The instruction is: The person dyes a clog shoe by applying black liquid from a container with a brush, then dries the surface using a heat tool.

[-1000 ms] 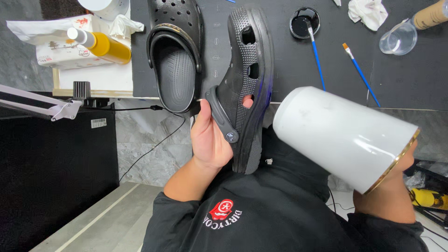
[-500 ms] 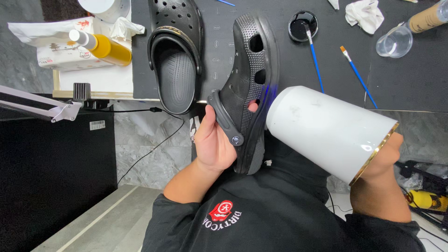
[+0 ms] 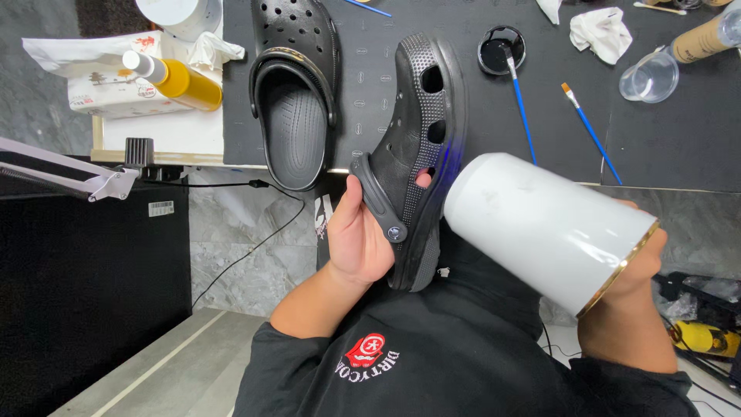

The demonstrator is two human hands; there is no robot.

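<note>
Black clog (image 3: 413,154) held on edge over the worktop's (image 3: 656,147) near edge, left hand (image 3: 359,235) grip closed on its heel strap, right hand (image 3: 629,297) grip wrapped around white cylinder (image 3: 540,224) touching its side; a one-handed hold risks twisting loose.

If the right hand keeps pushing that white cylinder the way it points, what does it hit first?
Most likely the side of the black clog held in the left hand; the white cylinder already looks close to it, though depth is unclear.
</note>
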